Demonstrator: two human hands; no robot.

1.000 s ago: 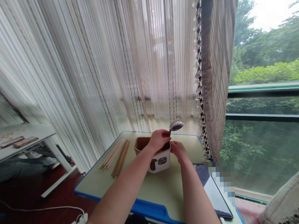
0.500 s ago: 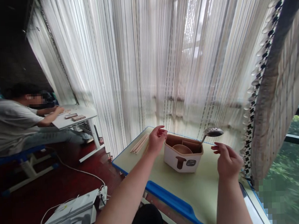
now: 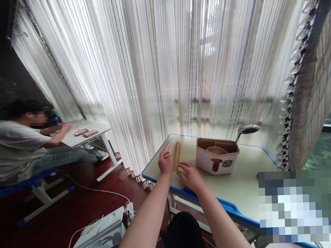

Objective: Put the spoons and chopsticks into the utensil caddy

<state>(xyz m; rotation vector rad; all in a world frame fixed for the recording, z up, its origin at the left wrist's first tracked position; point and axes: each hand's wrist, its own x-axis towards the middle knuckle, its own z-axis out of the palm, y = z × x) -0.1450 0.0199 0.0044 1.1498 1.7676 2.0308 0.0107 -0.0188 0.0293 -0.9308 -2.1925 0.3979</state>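
Tabletop [image 3: 248, 175]: darker sticks [image 3: 177, 151] run lengthwise toward the curtain [image 3: 153, 84], right hand [image 3: 193, 178] nearer, fingers parted; left hand [image 3: 165, 163], fingers curled, adjoins paler sticks [image 3: 170, 146], pinch indeterminate.

The table [image 3: 246, 186] is pale yellow-green with blue edging. The container [image 3: 214, 161] is white, with a brown rim and interior, a brown mushroom-like shape and a grey label on its front. The slotted ladle [image 3: 248, 129] is silver-grey. The chopsticks [image 3: 177, 154] are tan and brown. Grey and beige stripes pattern the whitish sheer curtain [image 3: 158, 66]. The floor [image 3: 89, 195] is dark red.
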